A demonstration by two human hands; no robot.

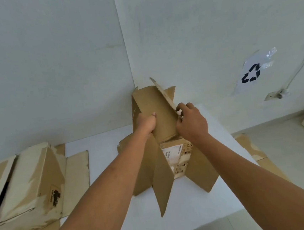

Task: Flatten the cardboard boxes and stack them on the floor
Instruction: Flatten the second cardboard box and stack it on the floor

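Two hands (146, 122) (190, 119) (bare); one box (158, 107) gripped

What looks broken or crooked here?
The brown cardboard box on the left has pale patches where its outer paper is torn away. The white paper recycling sign on the wall hangs crooked and wrinkled. The open brown cardboard box gripped by the left hand and right hand has a ragged flap.

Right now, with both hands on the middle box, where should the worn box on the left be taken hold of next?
Likely the flap edge along its dark open seam, coming from above on its right side, nearest the left hand, which grips the opened cardboard box. The worn cardboard box shows broad, peeling faces with no hold; the gap lets fingers hook under a flap.
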